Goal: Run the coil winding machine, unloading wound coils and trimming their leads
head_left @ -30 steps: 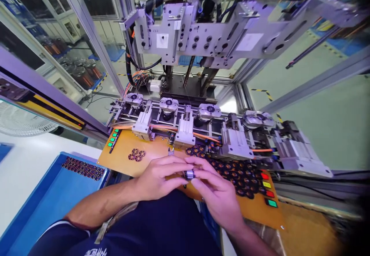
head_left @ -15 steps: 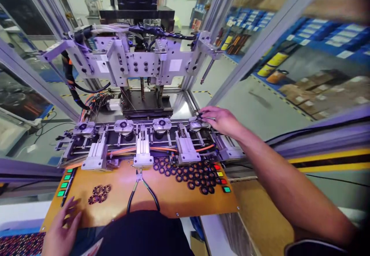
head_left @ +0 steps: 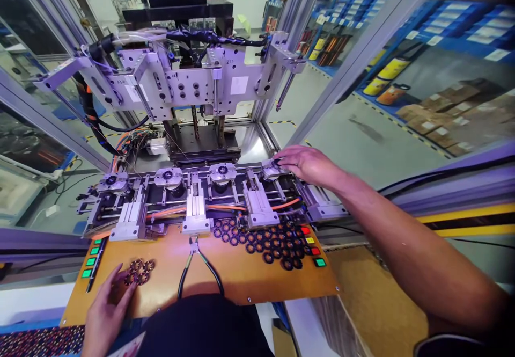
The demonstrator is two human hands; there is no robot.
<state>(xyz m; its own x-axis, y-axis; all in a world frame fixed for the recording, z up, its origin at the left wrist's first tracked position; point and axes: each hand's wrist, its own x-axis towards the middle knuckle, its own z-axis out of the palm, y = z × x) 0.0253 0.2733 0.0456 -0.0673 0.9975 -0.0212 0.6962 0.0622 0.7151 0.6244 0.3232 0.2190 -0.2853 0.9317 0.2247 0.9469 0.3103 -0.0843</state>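
My right hand (head_left: 308,165) reaches over the rightmost fixture (head_left: 271,169) of the machine, its fingertips bent down at the small dark ring on top; whether they grip it is hard to see. My left hand (head_left: 108,303) is at the lower left of the orange panel (head_left: 169,260), thumb and fingers apart, fingertips beside a small cluster of copper-wound rings (head_left: 137,272). Three more fixtures, such as the one at centre (head_left: 222,172), each bear a dark ring. Many black rings (head_left: 267,241) lie on the panel's right side. Pliers (head_left: 195,247) rest, handles spread, at the panel's middle.
Green buttons (head_left: 90,261) and a black pen (head_left: 95,266) line the panel's left edge; coloured buttons (head_left: 316,250) are at its right. The machine head (head_left: 193,86) hangs above the fixtures. Metal frame posts stand on both sides. A tray of rings (head_left: 40,341) is at the lower left.
My left hand has moved right and up to the copper-wound rings. My right hand stays at the rightmost fixture, with its fingers slightly lower on it. The view has shifted a little.
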